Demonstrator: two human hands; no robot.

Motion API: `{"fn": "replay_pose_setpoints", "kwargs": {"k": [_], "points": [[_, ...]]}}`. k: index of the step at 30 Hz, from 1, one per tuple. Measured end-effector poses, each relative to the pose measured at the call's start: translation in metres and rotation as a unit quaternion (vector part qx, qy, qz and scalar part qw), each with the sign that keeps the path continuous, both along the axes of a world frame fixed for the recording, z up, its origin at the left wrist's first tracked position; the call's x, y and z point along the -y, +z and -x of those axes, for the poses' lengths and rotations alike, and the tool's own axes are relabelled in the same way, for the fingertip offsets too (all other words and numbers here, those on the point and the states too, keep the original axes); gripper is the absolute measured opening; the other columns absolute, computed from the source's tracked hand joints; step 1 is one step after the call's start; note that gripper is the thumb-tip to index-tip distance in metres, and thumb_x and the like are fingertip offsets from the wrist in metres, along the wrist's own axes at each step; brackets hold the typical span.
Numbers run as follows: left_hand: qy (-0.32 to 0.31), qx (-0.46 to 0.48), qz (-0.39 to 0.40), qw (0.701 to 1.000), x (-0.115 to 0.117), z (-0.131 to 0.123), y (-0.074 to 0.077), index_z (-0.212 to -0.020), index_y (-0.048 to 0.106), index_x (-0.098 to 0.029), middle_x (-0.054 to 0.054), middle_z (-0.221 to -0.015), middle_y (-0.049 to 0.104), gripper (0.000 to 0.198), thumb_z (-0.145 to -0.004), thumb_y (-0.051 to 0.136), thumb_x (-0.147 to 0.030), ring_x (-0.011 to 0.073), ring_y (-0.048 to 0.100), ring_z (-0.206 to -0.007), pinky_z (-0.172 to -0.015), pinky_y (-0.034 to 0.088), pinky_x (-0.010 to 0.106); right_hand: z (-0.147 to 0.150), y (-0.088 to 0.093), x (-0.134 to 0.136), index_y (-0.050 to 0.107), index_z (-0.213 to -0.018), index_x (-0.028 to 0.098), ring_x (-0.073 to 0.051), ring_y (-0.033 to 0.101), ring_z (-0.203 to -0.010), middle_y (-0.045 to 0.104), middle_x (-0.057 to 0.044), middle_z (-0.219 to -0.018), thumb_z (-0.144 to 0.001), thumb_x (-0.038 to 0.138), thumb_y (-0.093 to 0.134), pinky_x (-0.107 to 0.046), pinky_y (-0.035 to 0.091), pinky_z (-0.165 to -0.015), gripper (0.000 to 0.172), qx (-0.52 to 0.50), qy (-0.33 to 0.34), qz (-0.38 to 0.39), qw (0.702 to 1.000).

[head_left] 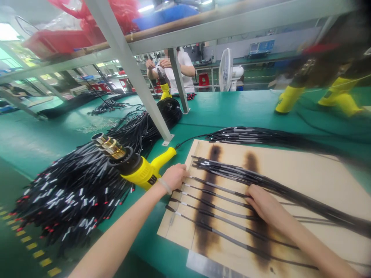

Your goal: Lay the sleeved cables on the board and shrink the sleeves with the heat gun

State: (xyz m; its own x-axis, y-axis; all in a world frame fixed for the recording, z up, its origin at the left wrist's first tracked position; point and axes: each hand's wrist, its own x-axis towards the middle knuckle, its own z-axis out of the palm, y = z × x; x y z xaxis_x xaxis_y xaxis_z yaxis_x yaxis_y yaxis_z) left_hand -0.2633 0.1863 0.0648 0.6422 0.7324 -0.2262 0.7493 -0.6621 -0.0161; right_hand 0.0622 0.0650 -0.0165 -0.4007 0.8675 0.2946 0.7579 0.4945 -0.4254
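Thin black cables (220,188), right hand (262,202) on them, scorched wooden board (304,177)

Beyond the green bench (232,112), a co-worker (184,73) stands behind a grey shelf post (178,81), near a white fan (226,69) and a red stool (203,80). A red bin (55,42) and a blue bin (162,17) sit overhead on a shelf (203,29).

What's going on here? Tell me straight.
A person's right hand presses black cables onto a scorched board. The left hand rests at the board's edge beside a yellow heat gun. More cables lie heaped on the green bench.
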Motion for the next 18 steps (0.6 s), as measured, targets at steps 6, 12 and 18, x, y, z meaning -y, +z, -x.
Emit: {"fn": "replay_pose_setpoints", "kwargs": {"k": [6, 12, 18], "points": [[-0.011, -0.038, -0.009, 0.999, 0.002, -0.003, -0.002, -0.089, 0.065, -0.022, 0.007, -0.084, 0.055, 0.028, -0.079, 0.045, -0.006, 0.0211, 0.052, -0.083, -0.063, 0.041, 0.027, -0.004, 0.000, -0.001, 0.045, -0.081, 0.019, -0.018, 0.050, -0.070, 0.050, -0.004, -0.077, -0.091, 0.016, 0.035, -0.030, 0.043, -0.062, 0.014, 0.013, -0.003, -0.021, 1.000], [-0.013, -0.056, -0.014, 0.998, 0.004, -0.006, -0.001, -0.087, 0.065, -0.020, 0.007, -0.086, 0.056, 0.028, -0.080, 0.042, -0.007, 0.0192, 0.053, -0.084, -0.063, 0.042, 0.025, -0.027, -0.003, 0.007, 0.046, -0.084, 0.019, -0.018, 0.049, -0.072, 0.050, -0.004, -0.080, -0.093, 0.022, 0.033, -0.032, 0.043, -0.064, 0.016, 0.029, 0.001, 0.034, 0.999], [-0.007, -0.062, -0.010, 0.998, 0.007, -0.008, 0.003, -0.089, 0.066, -0.020, 0.008, -0.087, 0.057, 0.029, -0.081, 0.042, -0.006, 0.0213, 0.053, -0.086, -0.066, 0.042, 0.028, -0.037, -0.001, 0.009, 0.049, -0.086, 0.020, -0.018, 0.051, -0.076, 0.051, -0.005, -0.084, -0.093, 0.022, 0.034, -0.032, 0.045, -0.067, 0.016, 0.024, 0.010, 0.050, 0.998]]}}
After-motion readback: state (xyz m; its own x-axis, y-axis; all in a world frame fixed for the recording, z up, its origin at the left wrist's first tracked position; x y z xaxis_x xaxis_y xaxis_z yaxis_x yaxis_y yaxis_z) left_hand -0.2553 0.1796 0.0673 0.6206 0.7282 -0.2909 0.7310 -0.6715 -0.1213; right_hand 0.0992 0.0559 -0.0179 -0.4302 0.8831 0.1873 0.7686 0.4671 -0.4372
